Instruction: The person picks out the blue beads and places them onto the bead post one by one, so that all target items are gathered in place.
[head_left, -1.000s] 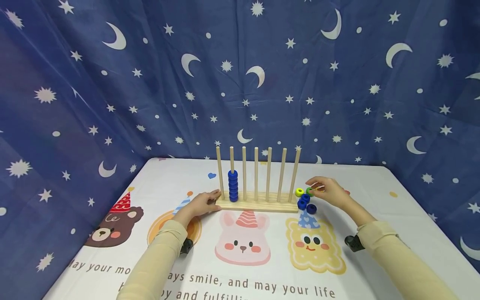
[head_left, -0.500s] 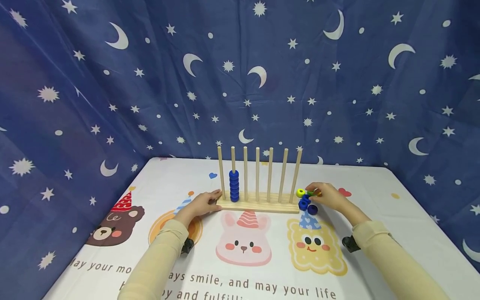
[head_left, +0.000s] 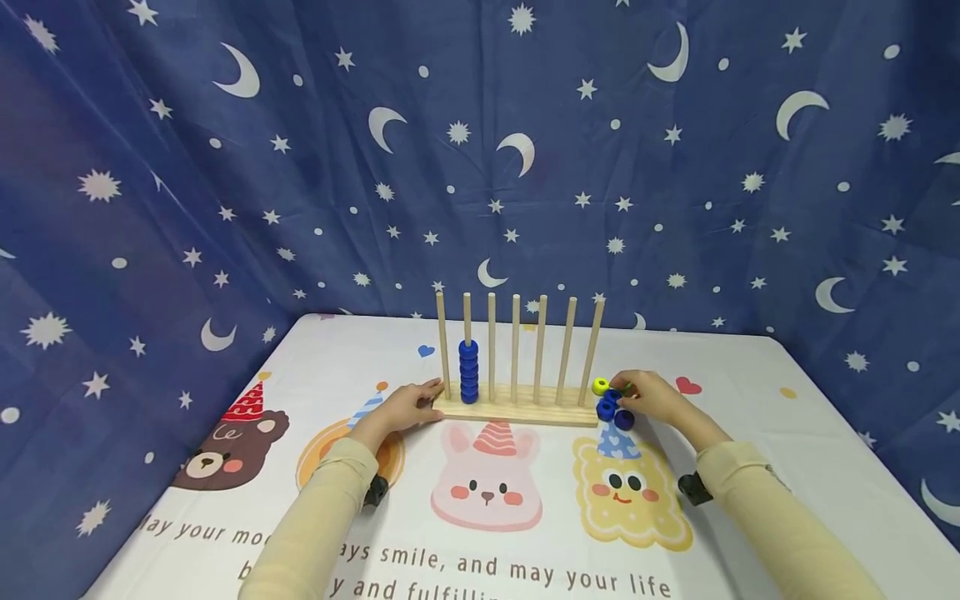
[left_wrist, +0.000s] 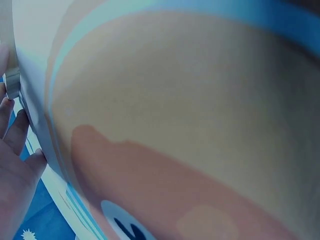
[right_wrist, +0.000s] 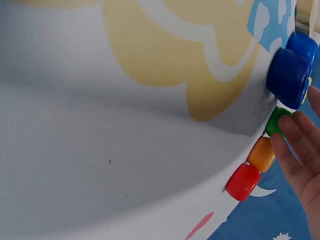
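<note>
A wooden peg rack [head_left: 517, 410] with several upright pegs stands mid-table. A stack of blue beads [head_left: 468, 372] sits on its second peg from the left. My left hand [head_left: 405, 407] grips the left end of the base, thumb in front. The base's end [left_wrist: 12, 84] shows among the fingers in the left wrist view. Beyond the rack's right end, my right hand [head_left: 654, 397] reaches over loose blue beads [head_left: 606, 408] and a yellow bead [head_left: 601, 386]. In the right wrist view its fingertips touch a green bead [right_wrist: 278, 121], with the thumb close to a large-looking blue bead [right_wrist: 288, 77].
An orange bead [right_wrist: 261, 154] and a red bead [right_wrist: 243, 182] lie in line past the green one, hidden behind my right hand in the head view. A white printed cloth [head_left: 495, 450] covers the table. A blue starry curtain [head_left: 420, 200] hangs behind.
My right hand has moved slightly down and left, closer to the blue beads, and now covers most of the green bead. My left hand stays at the rack's end.
</note>
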